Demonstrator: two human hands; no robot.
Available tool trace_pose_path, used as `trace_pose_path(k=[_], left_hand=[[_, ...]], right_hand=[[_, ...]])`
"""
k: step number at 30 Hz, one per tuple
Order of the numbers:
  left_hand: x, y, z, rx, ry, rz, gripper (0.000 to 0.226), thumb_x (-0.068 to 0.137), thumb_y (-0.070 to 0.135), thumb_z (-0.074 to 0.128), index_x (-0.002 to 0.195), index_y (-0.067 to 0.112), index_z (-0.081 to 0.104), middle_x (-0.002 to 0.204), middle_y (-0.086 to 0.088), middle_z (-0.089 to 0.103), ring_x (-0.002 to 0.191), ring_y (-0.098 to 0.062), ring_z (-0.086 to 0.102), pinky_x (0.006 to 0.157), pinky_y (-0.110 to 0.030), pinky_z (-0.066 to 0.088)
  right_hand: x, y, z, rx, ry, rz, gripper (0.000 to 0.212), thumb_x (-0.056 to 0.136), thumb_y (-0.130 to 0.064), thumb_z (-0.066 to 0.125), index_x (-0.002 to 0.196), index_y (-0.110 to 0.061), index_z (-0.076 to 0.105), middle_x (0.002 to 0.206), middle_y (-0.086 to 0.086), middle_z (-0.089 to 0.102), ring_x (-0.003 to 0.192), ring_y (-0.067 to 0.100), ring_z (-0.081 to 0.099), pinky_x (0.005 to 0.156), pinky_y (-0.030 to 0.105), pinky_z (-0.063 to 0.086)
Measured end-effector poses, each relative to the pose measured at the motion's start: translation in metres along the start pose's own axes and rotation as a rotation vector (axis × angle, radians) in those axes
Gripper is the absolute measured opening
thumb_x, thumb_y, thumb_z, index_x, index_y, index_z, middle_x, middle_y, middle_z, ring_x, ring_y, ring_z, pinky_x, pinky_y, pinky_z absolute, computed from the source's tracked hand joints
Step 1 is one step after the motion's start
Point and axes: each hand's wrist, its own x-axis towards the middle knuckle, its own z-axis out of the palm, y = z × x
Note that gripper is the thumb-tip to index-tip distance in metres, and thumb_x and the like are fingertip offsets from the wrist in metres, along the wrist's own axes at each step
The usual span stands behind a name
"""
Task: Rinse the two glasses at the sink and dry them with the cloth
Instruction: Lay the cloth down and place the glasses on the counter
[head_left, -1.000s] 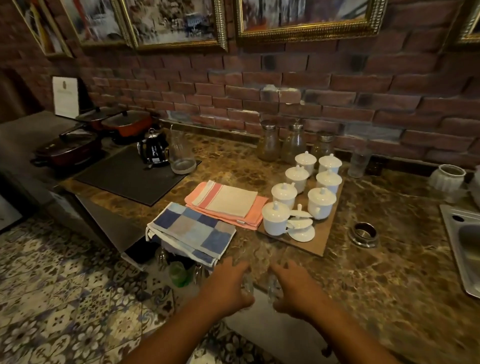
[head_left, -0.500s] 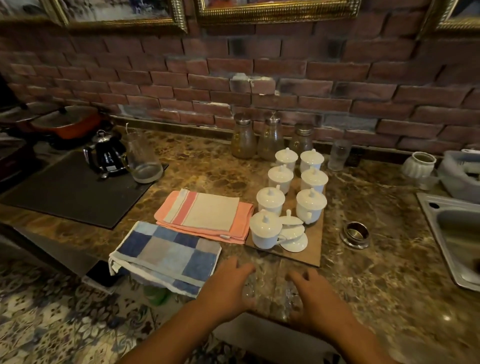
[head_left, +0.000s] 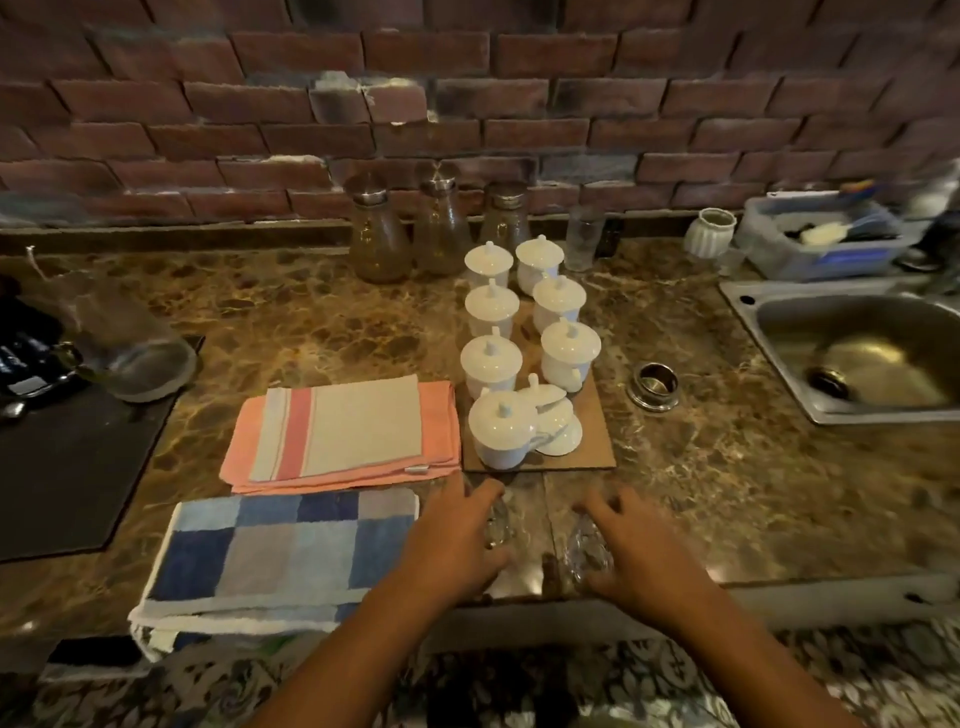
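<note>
Two small clear glasses stand near the front edge of the marble counter (head_left: 727, 467). My left hand (head_left: 457, 535) curls round the left glass (head_left: 497, 525). My right hand (head_left: 634, 545) curls round the right glass (head_left: 589, 551). Both glasses are partly hidden by my fingers. A blue checked cloth (head_left: 270, 551) lies folded just left of my left hand, with a pink striped cloth (head_left: 343, 434) behind it. The steel sink (head_left: 857, 358) sits at the right.
A board (head_left: 597, 452) with several white lidded cups (head_left: 501, 431) lies right behind my hands. Behind it stand three glass jars (head_left: 376, 239) and a tumbler (head_left: 583, 236). A metal ring (head_left: 653, 385) lies left of the sink. A glass jug (head_left: 130, 348) stands at the left, a plastic tub (head_left: 821, 239) behind the sink.
The view has swung right and down, bringing the sink into sight. Both hands have closed round the two glasses on the counter.
</note>
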Motion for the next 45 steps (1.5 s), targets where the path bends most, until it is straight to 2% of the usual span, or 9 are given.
trace_pose_path(k=[3,7,12,18,25,29,34,45], left_hand=[[0.004,-0.003,0.001,-0.010,-0.035,0.041,0.063,0.082,0.049,0.075,0.137,0.040,0.044,0.137,0.002,0.039,0.127,-0.020,0.044,0.097,-0.035,0.051],[0.010,0.000,0.008,0.024,-0.039,0.068,0.065,0.085,0.044,0.075,0.141,0.033,0.044,0.136,-0.002,0.040,0.127,-0.023,0.043,0.098,-0.035,0.048],[0.019,0.009,0.018,0.048,-0.067,0.049,0.066,0.085,0.042,0.075,0.142,0.031,0.043,0.140,-0.005,0.038,0.128,-0.028,0.042,0.100,-0.040,0.049],[0.028,0.017,0.025,0.049,-0.060,-0.016,0.070,0.084,0.039,0.076,0.145,0.031,0.042,0.146,-0.006,0.037,0.132,-0.028,0.042,0.104,-0.039,0.048],[0.040,0.025,0.034,0.081,-0.035,-0.052,0.074,0.083,0.042,0.078,0.147,0.031,0.042,0.150,-0.006,0.037,0.135,-0.027,0.043,0.108,-0.041,0.047],[0.044,0.027,0.040,0.109,-0.017,-0.046,0.073,0.083,0.042,0.078,0.146,0.030,0.043,0.150,-0.006,0.037,0.134,-0.027,0.043,0.107,-0.041,0.048],[0.048,0.031,0.044,0.144,-0.045,-0.065,0.073,0.085,0.039,0.077,0.147,0.032,0.040,0.147,-0.006,0.036,0.134,-0.028,0.040,0.105,-0.039,0.048],[0.055,0.031,0.051,0.205,-0.077,-0.073,0.072,0.088,0.036,0.074,0.150,0.033,0.036,0.153,-0.005,0.033,0.139,-0.030,0.035,0.107,-0.042,0.044]], right_hand=[[-0.001,-0.002,0.002,0.044,0.002,0.037,0.069,0.078,-0.043,0.069,0.139,-0.040,0.038,0.116,-0.005,0.040,0.097,0.010,0.042,0.075,0.020,0.042],[0.005,0.001,0.003,0.035,-0.017,0.051,0.073,0.078,-0.037,0.073,0.142,-0.038,0.037,0.116,-0.004,0.039,0.095,0.011,0.041,0.075,0.020,0.037],[0.018,0.009,0.002,0.001,-0.042,0.031,0.074,0.081,-0.038,0.073,0.145,-0.035,0.036,0.129,0.001,0.042,0.113,0.017,0.047,0.090,0.024,0.044],[0.036,0.021,-0.002,-0.026,-0.084,-0.024,0.076,0.080,-0.036,0.073,0.146,-0.032,0.035,0.133,0.003,0.041,0.119,0.021,0.045,0.096,0.030,0.047],[0.056,0.042,-0.008,-0.048,-0.108,-0.063,0.073,0.081,-0.038,0.073,0.144,-0.032,0.036,0.135,0.005,0.041,0.119,0.024,0.045,0.095,0.034,0.050],[0.063,0.046,-0.004,-0.076,-0.120,-0.081,0.071,0.081,-0.041,0.072,0.142,-0.033,0.036,0.135,0.005,0.041,0.120,0.023,0.045,0.090,0.032,0.050],[0.068,0.048,0.007,-0.103,-0.161,-0.095,0.072,0.082,-0.034,0.072,0.143,-0.029,0.035,0.136,0.008,0.039,0.123,0.028,0.043,0.098,0.041,0.049],[0.069,0.052,0.027,-0.071,-0.106,-0.100,0.077,0.083,-0.022,0.071,0.149,-0.031,0.031,0.142,0.006,0.037,0.131,0.029,0.037,0.102,0.041,0.047]])
